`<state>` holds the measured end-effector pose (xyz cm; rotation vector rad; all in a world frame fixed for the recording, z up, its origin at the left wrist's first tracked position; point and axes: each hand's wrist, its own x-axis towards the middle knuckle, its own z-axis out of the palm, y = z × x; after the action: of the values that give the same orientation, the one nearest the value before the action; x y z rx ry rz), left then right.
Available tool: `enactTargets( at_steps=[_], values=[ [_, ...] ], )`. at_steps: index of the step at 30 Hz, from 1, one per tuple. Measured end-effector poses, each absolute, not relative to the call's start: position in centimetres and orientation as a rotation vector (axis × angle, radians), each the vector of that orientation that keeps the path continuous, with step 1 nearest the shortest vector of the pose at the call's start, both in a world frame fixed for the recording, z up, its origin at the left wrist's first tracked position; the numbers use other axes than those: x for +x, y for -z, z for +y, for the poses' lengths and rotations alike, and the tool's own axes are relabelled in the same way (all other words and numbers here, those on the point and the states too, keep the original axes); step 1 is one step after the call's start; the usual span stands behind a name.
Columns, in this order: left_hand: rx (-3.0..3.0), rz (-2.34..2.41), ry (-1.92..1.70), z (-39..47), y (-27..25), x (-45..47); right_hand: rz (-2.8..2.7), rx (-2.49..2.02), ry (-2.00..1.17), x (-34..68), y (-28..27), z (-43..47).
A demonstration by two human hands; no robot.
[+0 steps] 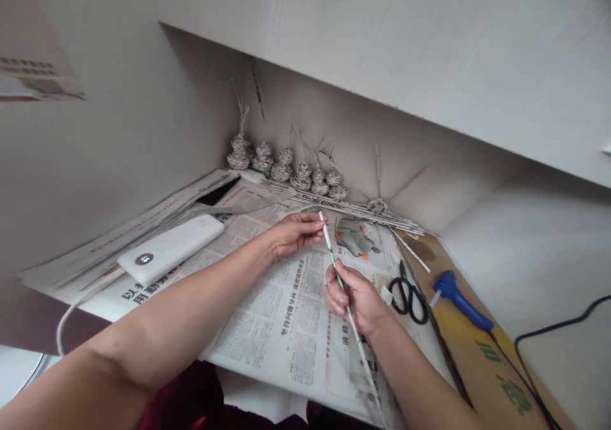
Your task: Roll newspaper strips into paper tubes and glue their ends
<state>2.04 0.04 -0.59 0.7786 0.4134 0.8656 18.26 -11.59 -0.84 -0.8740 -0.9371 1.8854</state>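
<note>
A long thin rolled-paper stick slants across my front, its white upper end pointing away from me and its lower end running down past the newspaper's near edge. My left hand pinches the stick near that white tip between thumb and fingers. Lower down, my right hand has its fingers wrapped round the stick, just below a green-printed stretch. Both hands are above the spread newspaper. Black-handled scissors lie right of my right hand.
Several woven paper gourds stand along the back wall. Beside them sits a small woven piece with spokes. Paper sticks lie in front. A white power bank is at left, a blue glue gun on cardboard at right.
</note>
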Motion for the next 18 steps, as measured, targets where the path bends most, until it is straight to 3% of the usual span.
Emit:
enactTargets(
  at_steps=[6, 13, 18],
  values=[
    [0.775, 0.424, -0.886, -0.30, 0.13, 2.07, -0.971, -0.807, -1.964, 18.24, 0.36, -11.91],
    [0.761, 0.425, -0.911, -0.02, 0.25, 2.18, -0.997, -0.894, -1.755, 18.16, 1.25, -11.56],
    [0.753, 0.410, -0.905, -0.04, 0.46, 2.26, -0.970, -0.810, -1.852, 18.09, 1.03, -11.62]
  ],
)
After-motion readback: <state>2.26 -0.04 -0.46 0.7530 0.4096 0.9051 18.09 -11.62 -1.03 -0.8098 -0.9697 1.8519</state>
